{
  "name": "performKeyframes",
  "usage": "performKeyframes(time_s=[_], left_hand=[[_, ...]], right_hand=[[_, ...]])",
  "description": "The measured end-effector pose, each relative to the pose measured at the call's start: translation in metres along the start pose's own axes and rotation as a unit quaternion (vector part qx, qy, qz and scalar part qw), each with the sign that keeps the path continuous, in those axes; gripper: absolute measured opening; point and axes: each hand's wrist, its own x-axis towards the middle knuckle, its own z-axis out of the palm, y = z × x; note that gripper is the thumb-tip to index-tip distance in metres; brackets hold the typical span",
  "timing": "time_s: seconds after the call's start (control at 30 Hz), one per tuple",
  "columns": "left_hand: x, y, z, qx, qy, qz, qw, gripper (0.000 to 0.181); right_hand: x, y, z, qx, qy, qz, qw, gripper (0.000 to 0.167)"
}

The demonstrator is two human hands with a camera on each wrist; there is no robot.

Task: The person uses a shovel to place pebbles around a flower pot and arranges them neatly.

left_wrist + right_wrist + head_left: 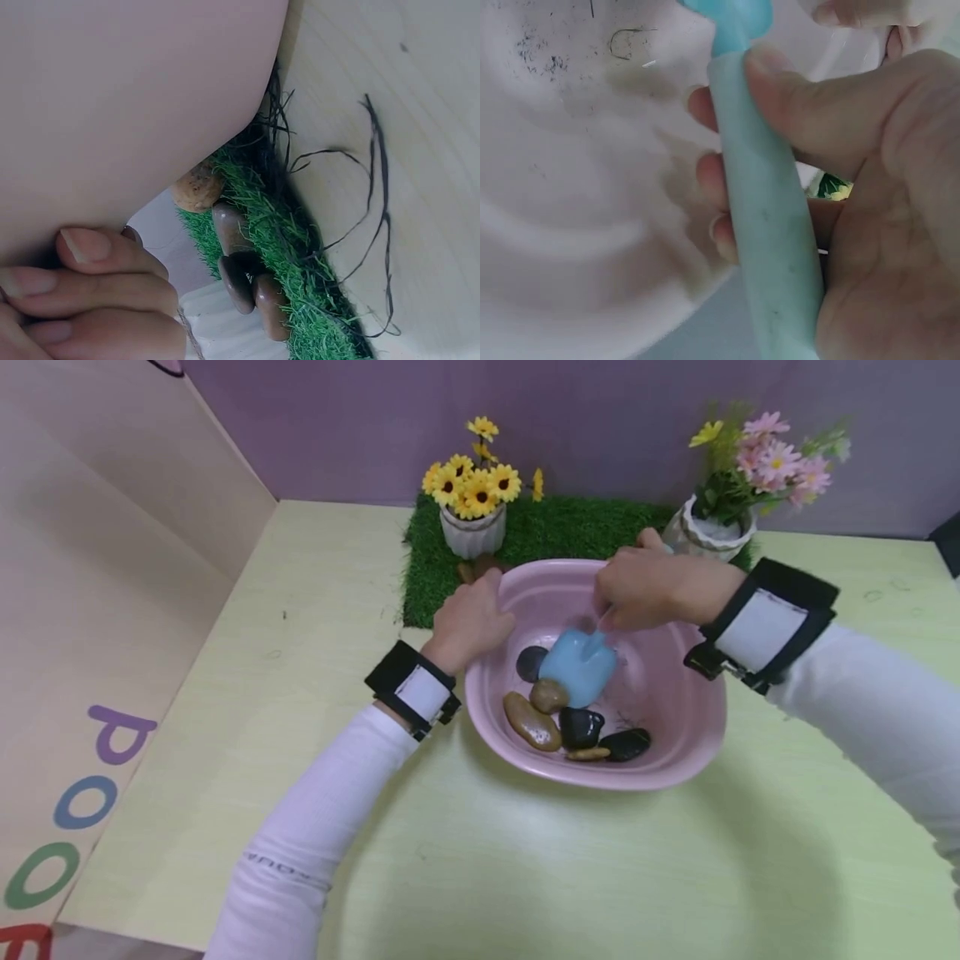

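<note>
My right hand (648,583) grips the pale green handle (765,202) of a toy shovel, fingers and thumb wrapped round it. The shovel's light blue blade (576,670) points down into a pink basin (678,710), over or against the stones inside. Those stones include a round brown stone (549,695), a long brown stone (531,722), a black stone (581,727) and several others, some shining wet. My left hand (471,622) holds the basin's left rim. In the left wrist view its fingers (112,292) curl against the basin's outer wall (142,97).
Behind the basin lies a green turf mat (570,531). On it stand a white pot of yellow flowers (474,531) and, at right, a pot of pink flowers (708,535). Brown stones (270,304) lie on the turf. A pale wooden table (480,868) carries everything; purple wall behind.
</note>
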Motion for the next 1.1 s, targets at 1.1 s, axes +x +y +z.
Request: performKeyframes(time_s=[1.1], left_hand=[[0.002,0.0,0.0,0.009,0.002,-0.01,0.9999,0.033]], right_hand=[[0.005,-0.029,0.01,0.03,0.006,-0.044,0.9986,0.011]])
